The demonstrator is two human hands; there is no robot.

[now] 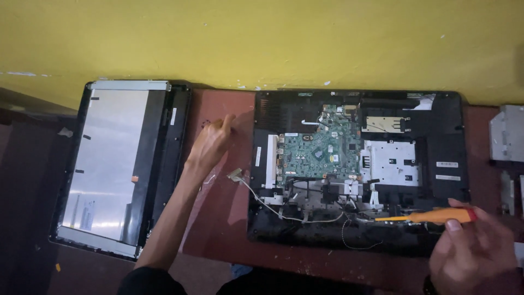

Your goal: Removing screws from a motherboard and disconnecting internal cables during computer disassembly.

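An opened black laptop base (447,136) lies on the reddish table (224,229), its green circuit board (319,150) exposed. My right hand (469,246) grips an orange-handled screwdriver (436,216) whose tip rests at the base's lower middle, among loose wires. My left hand (210,143) reaches over bare table left of the base, fingers pinched together near the surface; whether it holds something small is not visible. A grey cable with a flat connector (236,175) trails out from the base toward that hand.
A detached screen panel (114,164) in a black frame lies at the left, partly over the table's edge. A silver drive-like metal part (507,134) sits at the far right. A yellow wall (262,38) runs along the back.
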